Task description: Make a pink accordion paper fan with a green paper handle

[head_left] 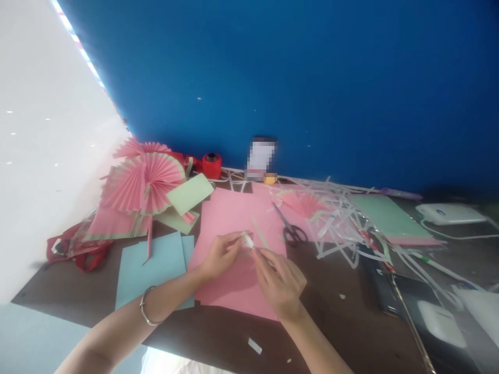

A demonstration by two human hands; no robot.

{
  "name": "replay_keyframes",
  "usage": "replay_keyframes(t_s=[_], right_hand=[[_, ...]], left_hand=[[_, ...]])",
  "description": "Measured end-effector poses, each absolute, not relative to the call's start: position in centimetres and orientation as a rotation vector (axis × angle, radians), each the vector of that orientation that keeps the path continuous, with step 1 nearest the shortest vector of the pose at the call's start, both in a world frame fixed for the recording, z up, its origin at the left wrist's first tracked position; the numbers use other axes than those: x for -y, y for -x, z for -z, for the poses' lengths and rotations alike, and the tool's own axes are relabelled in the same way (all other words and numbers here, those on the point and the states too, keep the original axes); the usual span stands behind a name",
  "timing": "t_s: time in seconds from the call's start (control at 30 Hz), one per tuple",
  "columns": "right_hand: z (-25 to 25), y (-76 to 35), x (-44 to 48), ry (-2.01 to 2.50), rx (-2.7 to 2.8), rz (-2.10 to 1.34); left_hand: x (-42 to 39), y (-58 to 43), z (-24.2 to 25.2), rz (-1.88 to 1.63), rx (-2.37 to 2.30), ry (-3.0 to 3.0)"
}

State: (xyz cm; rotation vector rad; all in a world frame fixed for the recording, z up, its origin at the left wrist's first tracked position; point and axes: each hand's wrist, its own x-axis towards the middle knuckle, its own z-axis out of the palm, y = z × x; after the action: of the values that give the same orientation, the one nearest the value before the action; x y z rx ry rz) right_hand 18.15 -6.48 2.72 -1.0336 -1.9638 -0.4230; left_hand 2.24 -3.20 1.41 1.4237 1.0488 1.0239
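Over the pink paper sheets (230, 291), my left hand (223, 255) and my right hand (281, 280) come close together. Both pinch a small pale strip of paper (248, 240) between their fingertips; its exact shape is blurred. Just behind my right fingers, a narrow pale green strip (260, 232) lies on the pink paper. A pair of black-handled scissors (291, 228) rests partly open to the right, blades pointing away from me.
Pleated pink paper fans (144, 182) and blue sheets (152, 265) lie left. Red tape (211, 165) and a phone (261, 157) stand by the blue wall. Tangled white strips (335, 223), a green paper pack (390, 215) and a white earbud case (441, 323) are right.
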Motion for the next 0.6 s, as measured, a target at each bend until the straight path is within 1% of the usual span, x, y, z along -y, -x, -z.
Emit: replay_keyframes(t_s=[0.6], right_hand=[[-1.95, -18.07, 6.49, 1.109, 1.978, 0.368]], left_hand=[[3.64, -2.44, -2.24, -0.998, -0.986, -1.385]])
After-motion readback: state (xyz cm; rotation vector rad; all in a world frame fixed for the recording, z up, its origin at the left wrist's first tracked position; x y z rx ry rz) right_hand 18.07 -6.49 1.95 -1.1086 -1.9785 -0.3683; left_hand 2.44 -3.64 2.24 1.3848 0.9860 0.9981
